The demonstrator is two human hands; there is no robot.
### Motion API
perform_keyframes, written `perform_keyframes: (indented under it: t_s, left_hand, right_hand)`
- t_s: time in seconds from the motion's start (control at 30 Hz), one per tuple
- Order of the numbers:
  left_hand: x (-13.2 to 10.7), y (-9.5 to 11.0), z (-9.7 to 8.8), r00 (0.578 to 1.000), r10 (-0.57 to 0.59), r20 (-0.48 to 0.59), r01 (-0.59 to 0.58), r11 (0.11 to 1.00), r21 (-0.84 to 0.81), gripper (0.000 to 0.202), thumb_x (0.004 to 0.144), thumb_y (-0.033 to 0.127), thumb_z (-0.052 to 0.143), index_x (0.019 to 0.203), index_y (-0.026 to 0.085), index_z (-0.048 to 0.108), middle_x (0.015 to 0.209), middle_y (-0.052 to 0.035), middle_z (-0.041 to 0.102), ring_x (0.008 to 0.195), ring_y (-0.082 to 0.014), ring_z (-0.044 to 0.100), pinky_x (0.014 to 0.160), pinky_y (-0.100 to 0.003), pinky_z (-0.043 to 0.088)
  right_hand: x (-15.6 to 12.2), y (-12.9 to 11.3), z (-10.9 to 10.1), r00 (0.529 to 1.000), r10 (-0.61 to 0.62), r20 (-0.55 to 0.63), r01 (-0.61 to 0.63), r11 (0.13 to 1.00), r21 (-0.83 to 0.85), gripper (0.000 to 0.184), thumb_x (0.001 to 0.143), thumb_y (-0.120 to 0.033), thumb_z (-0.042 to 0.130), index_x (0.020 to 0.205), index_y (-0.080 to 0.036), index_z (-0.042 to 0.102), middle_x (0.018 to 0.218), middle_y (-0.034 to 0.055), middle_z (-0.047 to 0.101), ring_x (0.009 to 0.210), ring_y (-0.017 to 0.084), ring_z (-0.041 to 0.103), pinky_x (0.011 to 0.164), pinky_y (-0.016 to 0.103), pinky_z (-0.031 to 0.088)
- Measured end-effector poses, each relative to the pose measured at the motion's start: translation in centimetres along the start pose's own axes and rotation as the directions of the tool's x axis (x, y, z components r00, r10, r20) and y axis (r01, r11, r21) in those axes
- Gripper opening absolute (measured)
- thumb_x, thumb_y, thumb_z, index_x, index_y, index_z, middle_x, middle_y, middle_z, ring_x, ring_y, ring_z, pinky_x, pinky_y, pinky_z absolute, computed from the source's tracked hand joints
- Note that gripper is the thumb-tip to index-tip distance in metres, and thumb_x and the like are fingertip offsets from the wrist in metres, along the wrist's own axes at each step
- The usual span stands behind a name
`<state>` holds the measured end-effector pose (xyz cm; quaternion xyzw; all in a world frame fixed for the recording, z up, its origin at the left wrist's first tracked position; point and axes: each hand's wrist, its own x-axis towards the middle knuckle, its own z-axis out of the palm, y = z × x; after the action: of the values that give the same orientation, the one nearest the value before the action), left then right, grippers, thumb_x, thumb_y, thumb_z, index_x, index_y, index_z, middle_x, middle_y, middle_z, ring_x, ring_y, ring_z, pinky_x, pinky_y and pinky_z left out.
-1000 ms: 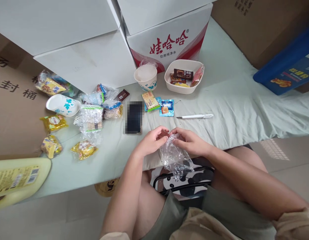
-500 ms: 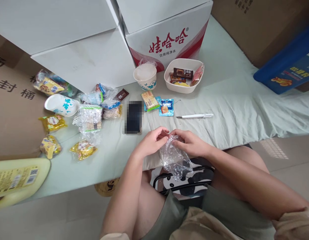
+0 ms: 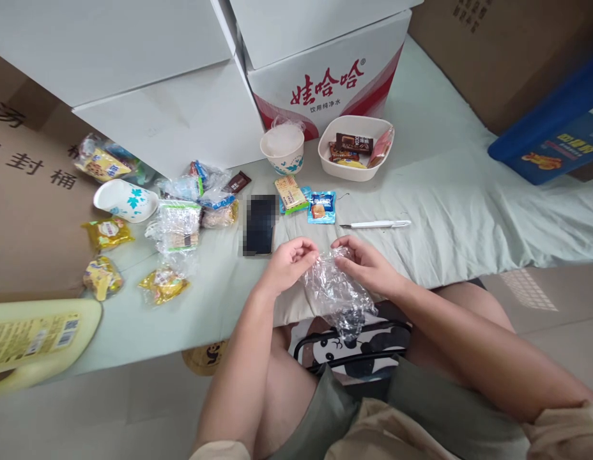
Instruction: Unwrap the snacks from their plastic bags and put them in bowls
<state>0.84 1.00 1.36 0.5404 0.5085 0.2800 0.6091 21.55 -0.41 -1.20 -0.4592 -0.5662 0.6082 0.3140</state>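
Gold film wraps a snack packet [image 3: 108, 234] lying well left of the smartphone [image 3: 262, 227]. Also left of the smartphone, a leaf-printed paper cup [image 3: 126, 200] rests on its side. Beyond the smartphone and slightly right, a second paper cup [image 3: 285, 161] stands upright, apparently so that it can contain the loose plastic [image 3: 282, 135] filling its top. Just right of the smartphone, on its near side, the left hand [image 3: 292, 265] pinches the upper edge of a crinkled clear plastic bag [image 3: 332, 287]. The right hand [image 3: 363, 265], farther right of the smartphone, grips the bag's other side, probably because such limp film needs two hands to stay spread. A white pen [image 3: 377, 224] lies well right of the smartphone.
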Motion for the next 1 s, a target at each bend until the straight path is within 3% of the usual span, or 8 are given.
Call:
perform_keyframes:
  t_s: [0.2,0.27,0.4,0.57,0.67,0.8,0.9,1.0]
  left_hand:
    - [0.0,0.1,-0.4,0.999,-0.037,0.026,0.037,0.999,-0.001,0.043,0.066,0.03,0.082,0.102,0.018,0.062,0.085,-0.0013,0.066,0.076,-0.0138,0.061,0.073,-0.027,0.047]
    - [0.1,-0.1,-0.6,0.999,0.002,-0.046,-0.004,0.999,-0.042,0.038,0.067,0.031,0.08,0.098,0.017,0.062,0.082,-0.0009,0.066,0.074,-0.0131,0.06,0.071,-0.026,0.046]
    - [0.2,-0.1,-0.9,0.993,0.041,-0.107,-0.067,0.964,-0.259,0.048,0.067,0.039,0.083,0.104,0.019,0.059,0.079,0.0005,0.065,0.069,-0.0112,0.058,0.066,-0.024,0.045]
    - [0.4,0.2,-0.3,0.998,0.049,-0.048,-0.065,0.9,-0.431,0.07,0.061,0.049,0.088,0.119,0.023,0.056,0.12,-0.0084,0.068,0.098,-0.0185,0.066,0.081,-0.028,0.051]
    - [0.6,0.0,-0.2,0.998,0.004,0.067,0.017,0.95,-0.311,0.061,0.058,0.041,0.091,0.108,0.018,0.066,0.102,-0.0074,0.073,0.09,-0.0206,0.068,0.082,-0.032,0.051]
    - [0.9,-0.7,-0.2,0.995,0.022,-0.097,-0.04,0.983,-0.179,0.031,0.069,0.041,0.082,0.083,0.015,0.071,0.081,-0.005,0.072,0.081,-0.0193,0.067,0.078,-0.031,0.051]
    - [1.0,-1.4,-0.1,0.983,0.054,-0.173,-0.093,0.97,-0.226,0.032,0.075,0.043,0.076,0.091,0.016,0.071,0.085,-0.0044,0.073,0.083,-0.0191,0.068,0.078,-0.03,0.053]
    - [1.1,-1.7,0.0,0.974,0.057,-0.22,-0.108,0.968,-0.228,0.031,0.078,0.044,0.074,0.096,0.02,0.067,0.078,-0.0006,0.07,0.07,-0.0154,0.067,0.067,-0.027,0.054]
  right_hand:
    - [0.2,-0.5,-0.2,0.991,-0.01,-0.137,0.029,0.99,0.136,0.05,0.083,-0.043,0.068,0.124,-0.023,0.047,0.076,-0.0028,0.049,0.065,0.013,0.048,0.057,0.028,0.041]
    - [0.3,-0.6,-0.3,0.998,-0.03,-0.055,0.038,0.988,0.148,0.052,0.077,-0.04,0.074,0.12,-0.023,0.051,0.086,0.0006,0.056,0.075,0.016,0.054,0.066,0.03,0.047]
    - [0.3,-0.6,-0.4,0.994,-0.037,0.102,0.026,0.994,0.107,0.028,0.082,-0.044,0.069,0.088,-0.019,0.057,0.083,0.002,0.057,0.076,0.015,0.055,0.072,0.032,0.047]
    - [0.4,-0.4,-0.5,0.992,-0.121,-0.033,0.123,0.99,0.064,0.03,0.087,-0.049,0.062,0.092,-0.02,0.056,0.089,0.0038,0.06,0.083,0.017,0.057,0.077,0.034,0.048]
    - [0.6,-0.6,-0.6,0.978,-0.17,-0.12,0.17,0.985,-0.014,0.028,0.089,-0.048,0.06,0.093,-0.02,0.059,0.095,0.006,0.063,0.091,0.02,0.059,0.084,0.037,0.049]
    - [0.7,-0.7,-0.5,0.981,-0.165,-0.104,0.167,0.986,0.016,0.029,0.093,-0.046,0.055,0.103,-0.019,0.059,0.097,0.0073,0.065,0.088,0.02,0.062,0.082,0.036,0.051]
    - [0.8,-0.4,-0.3,0.986,-0.165,-0.021,0.166,0.982,0.093,0.037,0.091,-0.046,0.059,0.116,-0.018,0.057,0.102,0.0079,0.067,0.09,0.02,0.064,0.079,0.035,0.053]
    - [0.9,-0.3,-0.5,0.983,-0.172,0.059,0.167,0.983,0.081,0.032,0.09,-0.042,0.062,0.109,-0.017,0.062,0.098,0.0067,0.069,0.09,0.02,0.066,0.08,0.035,0.054]
